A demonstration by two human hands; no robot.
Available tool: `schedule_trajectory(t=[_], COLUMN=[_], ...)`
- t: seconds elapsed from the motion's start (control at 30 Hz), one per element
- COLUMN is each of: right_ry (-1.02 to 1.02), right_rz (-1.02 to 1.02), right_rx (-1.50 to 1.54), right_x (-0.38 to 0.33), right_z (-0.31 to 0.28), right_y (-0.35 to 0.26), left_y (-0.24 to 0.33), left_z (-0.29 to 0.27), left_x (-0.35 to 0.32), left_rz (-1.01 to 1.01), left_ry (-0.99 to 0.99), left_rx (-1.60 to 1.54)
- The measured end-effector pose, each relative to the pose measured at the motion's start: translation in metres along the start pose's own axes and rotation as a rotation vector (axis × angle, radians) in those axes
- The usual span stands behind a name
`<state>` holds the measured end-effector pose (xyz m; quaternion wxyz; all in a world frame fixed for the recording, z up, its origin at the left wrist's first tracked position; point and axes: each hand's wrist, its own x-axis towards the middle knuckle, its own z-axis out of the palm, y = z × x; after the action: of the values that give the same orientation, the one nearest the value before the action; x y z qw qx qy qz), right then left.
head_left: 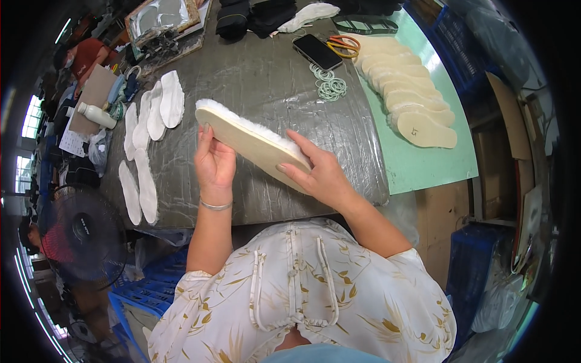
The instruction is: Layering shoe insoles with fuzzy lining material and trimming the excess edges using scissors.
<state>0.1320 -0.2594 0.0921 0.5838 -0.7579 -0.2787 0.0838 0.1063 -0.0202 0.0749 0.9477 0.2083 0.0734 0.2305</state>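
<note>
Between my two hands is a cream insole [248, 136] with white fleece along its upper side, held tilted above the table. My left hand [215, 160] grips its far-left end, fingers on the fleece edge and flat underside. At the other end, my right hand [321, 172] pinches it between thumb and fingers. To the left lie several white insoles [144, 121] in loose, overlapping rows. A fanned row of cream insoles [426, 130] rests on the green board at the right.
Pale green rubber bands [331, 88], a black phone [318, 51] and orange-handled scissors [344, 46] lie toward the back right of the grey-covered table [260, 78]. Dark folded cloth [233, 21] sits at the back. A fan [85, 233] stands left; another person [91, 57] is far left.
</note>
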Motion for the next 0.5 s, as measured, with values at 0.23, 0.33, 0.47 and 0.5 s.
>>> schedule_trajectory(t=[0.23,0.33,0.47,0.5], right_ry=[-0.18,-0.151,0.029,0.021], right_rz=[0.296,0.266,0.134,0.149], right_rx=[0.132,-0.08,-0.008,-0.057], right_x=[-0.022,-0.021,-0.037,-0.041], right_z=[-0.011,-0.019,-0.044,-0.057], right_y=[0.026,0.026,0.035,0.042], left_y=[-0.007,-0.008,-0.04,-0.049], left_z=[-0.01,-0.016,0.0,0.005], left_x=[0.016,0.012,0.002,0.0], left_rz=[0.006,-0.105,-0.131,-0.14], left_ry=[0.128,0.067,0.065,0.058], left_rx=[-0.026,-0.009,0.089,0.08])
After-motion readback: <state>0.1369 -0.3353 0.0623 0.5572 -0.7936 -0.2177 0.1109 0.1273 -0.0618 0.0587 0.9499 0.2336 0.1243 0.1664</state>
